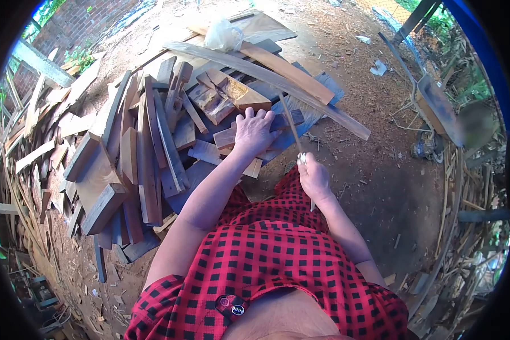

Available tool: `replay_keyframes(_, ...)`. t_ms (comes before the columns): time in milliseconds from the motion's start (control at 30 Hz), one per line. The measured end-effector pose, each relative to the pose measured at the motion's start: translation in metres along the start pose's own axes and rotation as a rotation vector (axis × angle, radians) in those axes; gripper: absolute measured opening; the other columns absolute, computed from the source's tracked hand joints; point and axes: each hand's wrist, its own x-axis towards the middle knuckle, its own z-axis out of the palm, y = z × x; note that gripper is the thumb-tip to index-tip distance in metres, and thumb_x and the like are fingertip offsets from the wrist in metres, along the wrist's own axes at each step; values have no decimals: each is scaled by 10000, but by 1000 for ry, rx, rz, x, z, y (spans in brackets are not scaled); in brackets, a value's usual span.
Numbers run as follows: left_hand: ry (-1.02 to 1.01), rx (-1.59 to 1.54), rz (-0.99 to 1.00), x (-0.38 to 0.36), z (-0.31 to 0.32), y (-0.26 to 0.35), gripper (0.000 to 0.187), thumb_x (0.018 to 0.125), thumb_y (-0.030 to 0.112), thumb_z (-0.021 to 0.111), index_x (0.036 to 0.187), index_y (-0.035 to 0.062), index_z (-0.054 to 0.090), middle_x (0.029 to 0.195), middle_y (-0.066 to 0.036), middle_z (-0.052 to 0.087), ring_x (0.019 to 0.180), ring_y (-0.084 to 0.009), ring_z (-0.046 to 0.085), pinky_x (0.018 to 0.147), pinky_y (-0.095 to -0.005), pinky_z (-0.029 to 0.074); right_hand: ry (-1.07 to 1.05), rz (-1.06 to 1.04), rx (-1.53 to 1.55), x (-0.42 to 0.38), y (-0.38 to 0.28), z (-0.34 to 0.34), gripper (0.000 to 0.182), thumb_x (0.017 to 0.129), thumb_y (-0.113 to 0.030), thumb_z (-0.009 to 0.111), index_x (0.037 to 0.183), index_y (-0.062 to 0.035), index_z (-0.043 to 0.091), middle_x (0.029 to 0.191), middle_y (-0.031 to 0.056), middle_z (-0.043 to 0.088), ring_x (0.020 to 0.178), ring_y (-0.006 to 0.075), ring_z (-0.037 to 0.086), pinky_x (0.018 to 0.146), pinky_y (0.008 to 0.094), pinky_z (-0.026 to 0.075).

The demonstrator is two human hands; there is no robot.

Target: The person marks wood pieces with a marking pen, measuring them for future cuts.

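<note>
My left hand (255,131) lies palm down on a short wooden block (228,139) at the near edge of a heap of wood offcuts (147,141). My right hand (314,178) is closed around a thin wooden stick (289,120) that slants up and away over the pile. Something small and shiny shows at the top of that fist. A long thin plank (266,75) lies across the heap just beyond both hands. My red and black checked shirt (266,255) fills the bottom of the view.
Scrap boards and slats are stacked along the left side. A crumpled plastic bag (223,35) sits on the far boards. Bare dirt with wood chips lies to the right. A metal frame (430,102) and tangled strips stand at far right. A brick wall (79,22) rises at top left.
</note>
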Motion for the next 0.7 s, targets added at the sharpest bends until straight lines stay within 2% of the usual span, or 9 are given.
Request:
replay_keyframes(433, 25, 2, 0, -1, 0, 0, 424, 786, 459, 644, 1053, 139, 564, 1002, -49, 587, 1018, -273, 487, 756, -426, 376, 4, 2, -71, 20, 1, 17, 178, 908, -213, 517, 909, -38, 478, 710, 234, 609, 716, 447, 607, 637, 541, 453)
replay_keyframes(667, 16, -11, -4, 0, 0, -1, 419, 791, 458, 640, 1054, 140, 565, 997, -50, 588, 1019, -275, 485, 761, -430, 379, -36, 67, -71, -9, 0, 12, 171, 901, -189, 508, 902, -22, 476, 721, 244, 612, 728, 441, 616, 645, 534, 466)
replay_keyframes(700, -15, 8, -10, 1, -2, 0, 453, 796, 473, 631, 1097, 142, 562, 1012, -47, 585, 1025, -268, 484, 776, -423, 385, -55, 79, -75, -9, -3, 9, 170, 901, -190, 504, 904, -21, 479, 728, 246, 614, 738, 441, 617, 653, 534, 466)
